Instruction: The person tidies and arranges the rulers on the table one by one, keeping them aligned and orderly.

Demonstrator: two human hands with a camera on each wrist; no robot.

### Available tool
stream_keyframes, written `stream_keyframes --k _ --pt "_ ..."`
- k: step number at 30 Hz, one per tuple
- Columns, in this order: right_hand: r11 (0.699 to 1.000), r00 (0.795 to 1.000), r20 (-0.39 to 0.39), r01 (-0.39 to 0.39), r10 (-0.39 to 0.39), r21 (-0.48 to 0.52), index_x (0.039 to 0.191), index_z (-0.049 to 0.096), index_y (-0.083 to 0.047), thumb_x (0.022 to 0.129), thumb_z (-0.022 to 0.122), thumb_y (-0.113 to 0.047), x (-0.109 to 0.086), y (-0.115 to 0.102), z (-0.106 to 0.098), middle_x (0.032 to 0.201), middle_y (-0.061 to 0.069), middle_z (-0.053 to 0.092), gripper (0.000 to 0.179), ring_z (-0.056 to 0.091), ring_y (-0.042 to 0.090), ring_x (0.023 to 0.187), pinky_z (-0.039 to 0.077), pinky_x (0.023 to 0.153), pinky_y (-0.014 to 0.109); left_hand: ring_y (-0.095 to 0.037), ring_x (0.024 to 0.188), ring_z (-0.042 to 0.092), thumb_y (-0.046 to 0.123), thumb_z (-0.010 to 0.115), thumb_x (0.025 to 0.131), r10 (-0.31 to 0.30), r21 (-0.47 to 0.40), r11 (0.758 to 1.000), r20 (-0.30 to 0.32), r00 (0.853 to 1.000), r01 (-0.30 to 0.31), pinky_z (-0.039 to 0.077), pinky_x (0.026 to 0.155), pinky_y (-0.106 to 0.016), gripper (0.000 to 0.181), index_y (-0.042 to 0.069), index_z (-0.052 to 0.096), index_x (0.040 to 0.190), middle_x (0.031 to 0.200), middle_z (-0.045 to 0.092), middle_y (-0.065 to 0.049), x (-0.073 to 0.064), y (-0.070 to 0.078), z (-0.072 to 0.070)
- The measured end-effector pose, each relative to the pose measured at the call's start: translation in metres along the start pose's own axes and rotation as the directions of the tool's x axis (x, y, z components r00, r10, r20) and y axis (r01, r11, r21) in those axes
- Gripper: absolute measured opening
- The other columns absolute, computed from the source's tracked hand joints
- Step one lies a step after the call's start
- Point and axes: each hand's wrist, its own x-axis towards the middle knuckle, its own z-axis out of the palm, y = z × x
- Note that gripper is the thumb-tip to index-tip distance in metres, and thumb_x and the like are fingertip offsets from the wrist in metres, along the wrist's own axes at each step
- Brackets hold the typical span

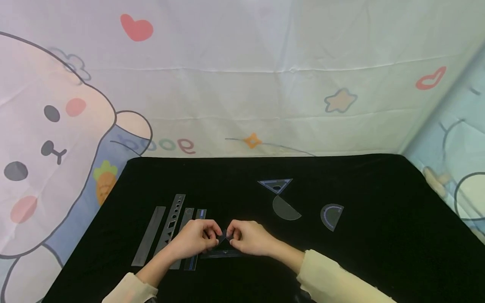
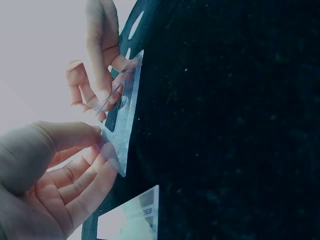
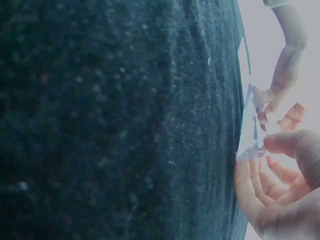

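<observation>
Both hands hold a clear triangular set square [image 1: 224, 253] low over the black cloth, its long edge toward the person. At one end, my left hand [image 1: 195, 239] pinches it between thumb and fingers. My right hand [image 1: 251, 237] pinches the other end in the same way. In the left wrist view, the set square [image 2: 131, 107] shows ruled marks along its edge and a cut-out in the middle. The right wrist view has the right thumb and fingers on a corner of the set square [image 3: 247, 142], seen nearly edge-on.
Left of the hands lie a plain clear ruler [image 1: 148, 235], a stencil ruler [image 1: 175, 214] with cut-outs, and two narrower rulers, partly behind the left hand. Farther back are another set square [image 1: 265, 183] and a half-round clear piece [image 1: 286, 210]. A protractor [image 1: 334, 219] lies to the right.
</observation>
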Motion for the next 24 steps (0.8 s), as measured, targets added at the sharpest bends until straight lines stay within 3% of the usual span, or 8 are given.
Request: stream_keyframes --k 6,24 --pt "0.996 1.000 -0.002 0.016 -0.016 -0.089 0.090 0.059 -0.014 0.080 0.065 -0.008 -0.0049 -0.0001 0.0033 0.063 -0.012 0.051 0.013 0.045 -0.002 0.050 0.041 0.048 0.014 -0.015 0.053 0.059 0.000 0.061 0.080 0.011 0.018 1.000 0.015 1.000 -0.012 0.050 0.046 -0.024 0.014 0.007 0.061 0.091 0.070 0.060 0.000 -0.0013 -0.0019 0.0057" --pt "0.992 0.999 0.043 0.022 -0.017 -0.122 0.090 0.059 -0.012 0.081 0.065 -0.008 -0.0110 -0.0090 0.0029 0.060 -0.011 0.047 0.012 0.042 -0.002 0.048 0.038 0.045 0.013 -0.011 0.049 0.056 -0.001 0.061 0.077 -0.006 0.055 0.998 0.031 1.000 0.004 0.049 0.044 -0.022 0.015 0.008 0.062 0.090 0.069 0.058 0.000 -0.0041 0.0000 0.0087"
